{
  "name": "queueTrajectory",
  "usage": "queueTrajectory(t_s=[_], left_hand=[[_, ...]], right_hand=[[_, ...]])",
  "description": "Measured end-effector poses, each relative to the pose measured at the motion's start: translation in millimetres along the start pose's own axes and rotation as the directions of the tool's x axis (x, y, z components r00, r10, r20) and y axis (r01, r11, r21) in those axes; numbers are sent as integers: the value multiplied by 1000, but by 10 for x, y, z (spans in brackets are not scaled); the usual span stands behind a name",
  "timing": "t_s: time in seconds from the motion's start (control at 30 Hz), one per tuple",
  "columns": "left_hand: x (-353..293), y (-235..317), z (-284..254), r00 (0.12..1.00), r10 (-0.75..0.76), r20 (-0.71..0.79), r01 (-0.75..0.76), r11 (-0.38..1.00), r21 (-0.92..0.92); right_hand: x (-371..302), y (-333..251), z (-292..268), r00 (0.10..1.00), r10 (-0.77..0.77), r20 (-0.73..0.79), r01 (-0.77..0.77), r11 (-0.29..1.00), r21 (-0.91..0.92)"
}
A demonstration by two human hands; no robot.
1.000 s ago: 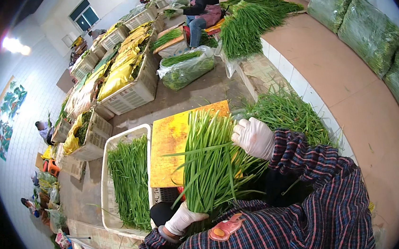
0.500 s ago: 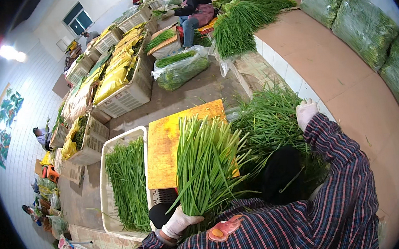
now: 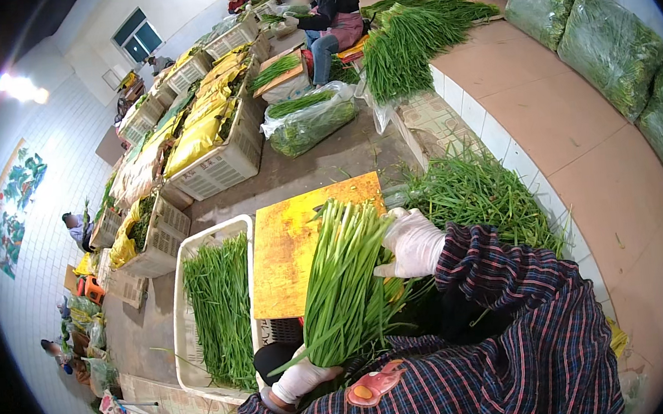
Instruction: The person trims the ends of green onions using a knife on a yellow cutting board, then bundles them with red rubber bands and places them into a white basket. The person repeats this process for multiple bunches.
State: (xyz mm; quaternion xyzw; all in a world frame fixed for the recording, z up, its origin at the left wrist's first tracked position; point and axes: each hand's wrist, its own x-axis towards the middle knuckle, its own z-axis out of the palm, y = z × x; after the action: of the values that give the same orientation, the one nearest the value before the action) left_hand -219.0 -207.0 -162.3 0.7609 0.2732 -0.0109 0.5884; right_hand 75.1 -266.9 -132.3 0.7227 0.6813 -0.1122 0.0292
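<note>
A thick bunch of garlic chives [image 3: 349,272] lies fanned over the near right part of a yellow board [image 3: 282,251], its pale ends pointing away from me. My left hand [image 3: 303,379], in a white glove, is closed around the leafy near end. At the bunch's right side is my gloved right hand [image 3: 415,245], thumb and fingers apart against the stalks. Some of its fingertips are hidden. To the left of the board, a white crate [image 3: 178,323] holds more garlic chives [image 3: 222,307]. Loose green leaves [image 3: 473,198] are heaped beyond my right forearm.
A tiled ledge [image 3: 543,102] runs along the right, with stuffed clear bags [image 3: 609,41] against the wall. Ahead lie a filled plastic bag [image 3: 312,122], crates with yellow covers [image 3: 210,170] and a heap of chives [image 3: 404,51]. A co-worker [image 3: 327,18] sits behind them.
My right hand has come left from the loose leaf heap to the bunch's side. The bunch leans slightly further right, still in my left hand. The whole view has shifted a little.
</note>
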Motion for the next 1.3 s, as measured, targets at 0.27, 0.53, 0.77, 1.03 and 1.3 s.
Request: queueTrajectory(t_s=[0.27, 0.53, 0.77, 1.03, 1.3], left_hand=[[90, -43, -62, 999, 26, 23, -21, 978, -206], [14, -238, -97, 995, -68, 73, 82, 974, -210], [55, -214, -81, 976, 205, 77, -218, 950, 225], [-32, -320, -44, 998, 16, 66, 9, 936, -353], [-33, 113, -471, 973, 212, -88, -199, 970, 141]], right_hand=[[240, 82, 375, 834, 107, -541, -161, 985, -53], [-38, 1070, 582, 739, 269, -618, -237, 962, 134], [-404, 1007, 151, 879, 275, -390, -189, 951, 246], [53, 758, -27, 884, -382, -271, 464, 641, 611], [-59, 467, -139, 868, 14, -496, 452, 390, 802]])
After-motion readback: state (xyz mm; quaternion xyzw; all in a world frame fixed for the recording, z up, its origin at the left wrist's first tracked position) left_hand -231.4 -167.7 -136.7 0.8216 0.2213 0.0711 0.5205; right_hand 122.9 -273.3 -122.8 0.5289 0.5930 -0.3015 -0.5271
